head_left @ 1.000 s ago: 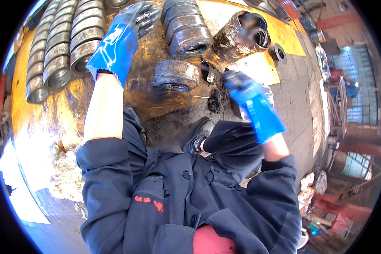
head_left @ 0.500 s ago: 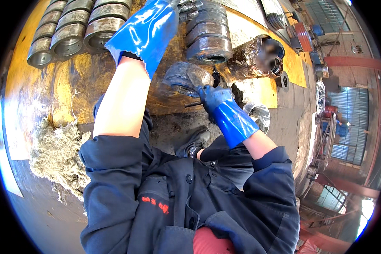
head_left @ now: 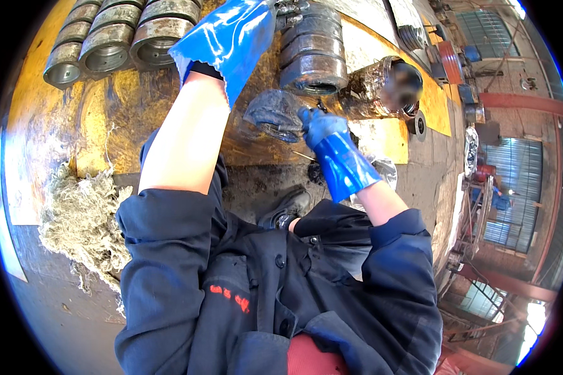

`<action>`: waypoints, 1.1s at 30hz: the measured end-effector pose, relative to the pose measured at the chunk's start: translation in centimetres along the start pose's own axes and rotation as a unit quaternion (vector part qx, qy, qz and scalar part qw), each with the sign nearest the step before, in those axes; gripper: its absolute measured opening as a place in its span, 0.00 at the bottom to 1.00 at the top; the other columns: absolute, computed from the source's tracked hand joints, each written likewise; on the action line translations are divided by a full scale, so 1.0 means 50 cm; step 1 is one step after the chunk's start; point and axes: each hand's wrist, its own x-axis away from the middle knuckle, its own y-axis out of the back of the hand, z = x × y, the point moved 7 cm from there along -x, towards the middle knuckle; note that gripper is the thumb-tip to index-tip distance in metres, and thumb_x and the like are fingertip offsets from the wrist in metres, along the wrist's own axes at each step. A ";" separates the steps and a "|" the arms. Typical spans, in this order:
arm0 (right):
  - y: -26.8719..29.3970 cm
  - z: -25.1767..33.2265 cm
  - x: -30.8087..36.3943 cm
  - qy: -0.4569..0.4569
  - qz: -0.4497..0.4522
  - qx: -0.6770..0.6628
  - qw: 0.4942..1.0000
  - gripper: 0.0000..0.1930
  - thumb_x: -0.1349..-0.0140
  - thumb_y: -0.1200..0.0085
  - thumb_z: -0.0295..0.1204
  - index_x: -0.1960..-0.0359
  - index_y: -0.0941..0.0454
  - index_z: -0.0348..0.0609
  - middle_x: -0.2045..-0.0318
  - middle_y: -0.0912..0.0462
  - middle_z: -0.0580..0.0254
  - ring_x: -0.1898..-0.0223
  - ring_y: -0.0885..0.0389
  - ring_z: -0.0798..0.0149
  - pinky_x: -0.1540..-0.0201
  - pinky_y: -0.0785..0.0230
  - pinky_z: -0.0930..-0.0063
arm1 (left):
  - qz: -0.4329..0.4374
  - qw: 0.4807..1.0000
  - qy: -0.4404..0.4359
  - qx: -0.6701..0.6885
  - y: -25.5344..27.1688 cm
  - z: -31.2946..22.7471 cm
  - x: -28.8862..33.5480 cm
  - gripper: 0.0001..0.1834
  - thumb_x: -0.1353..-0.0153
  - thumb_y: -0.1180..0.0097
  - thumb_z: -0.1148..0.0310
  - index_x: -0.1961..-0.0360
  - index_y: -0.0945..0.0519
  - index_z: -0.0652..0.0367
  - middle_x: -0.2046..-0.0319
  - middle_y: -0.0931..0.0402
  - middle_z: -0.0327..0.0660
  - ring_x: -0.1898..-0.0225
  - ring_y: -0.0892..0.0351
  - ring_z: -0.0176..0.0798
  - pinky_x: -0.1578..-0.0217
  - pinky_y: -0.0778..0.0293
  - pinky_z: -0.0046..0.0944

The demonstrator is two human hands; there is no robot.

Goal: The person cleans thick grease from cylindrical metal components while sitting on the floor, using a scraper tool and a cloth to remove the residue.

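Observation:
My right hand (head_left: 326, 131), in a blue rubber glove, is closed beside a dark, greasy metal ring (head_left: 270, 112) that lies on the yellow sheet. What its fingers grip is hidden by the glove. A thin, pale stick (head_left: 303, 155) shows just below the hand, but I cannot tell whether it is held. My left hand (head_left: 247, 37), gloved likewise, reaches past the ring to the upper edge, beside a row of dark, oily metal rings (head_left: 313, 65). The view cuts off its fingers, so their hold is not clear.
Three rows of metal rings (head_left: 109, 44) stand at the far left. An oily can (head_left: 378, 87) lies right of the dark row, with a small black roller (head_left: 417, 124) beside it. A heap of pale fibre waste (head_left: 81, 222) sits at the left; crumpled clear plastic (head_left: 385, 170) lies behind my right wrist.
My right hand has risen slightly and turned; the dark rod that stuck out left of it no longer shows. My left hand has shifted a little up and right.

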 end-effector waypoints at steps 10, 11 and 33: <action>0.031 0.078 0.072 0.126 0.026 0.092 0.987 0.19 0.38 0.55 0.25 0.44 0.32 0.46 0.53 0.21 0.48 0.57 0.17 0.47 0.63 0.23 0.53 | -0.039 0.991 -0.045 -0.120 0.028 -0.031 0.010 0.23 0.33 0.65 0.77 0.38 0.32 0.61 0.41 0.29 0.44 0.41 0.28 0.39 0.39 0.35 0.35; 0.034 0.075 0.061 0.134 0.015 0.103 0.985 0.18 0.38 0.56 0.25 0.46 0.31 0.44 0.54 0.21 0.47 0.57 0.17 0.48 0.64 0.23 0.53 | -0.036 0.998 -0.025 -0.051 0.023 -0.026 0.004 0.23 0.33 0.65 0.77 0.38 0.32 0.61 0.42 0.29 0.45 0.41 0.28 0.39 0.39 0.35 0.35; 0.093 0.124 0.015 0.156 0.135 0.154 0.966 0.16 0.35 0.58 0.28 0.46 0.28 0.42 0.59 0.17 0.46 0.55 0.17 0.48 0.58 0.23 0.54 | -0.030 0.943 0.132 0.303 0.028 0.040 0.015 0.20 0.32 0.64 0.76 0.41 0.30 0.62 0.46 0.26 0.47 0.46 0.25 0.41 0.43 0.31 0.36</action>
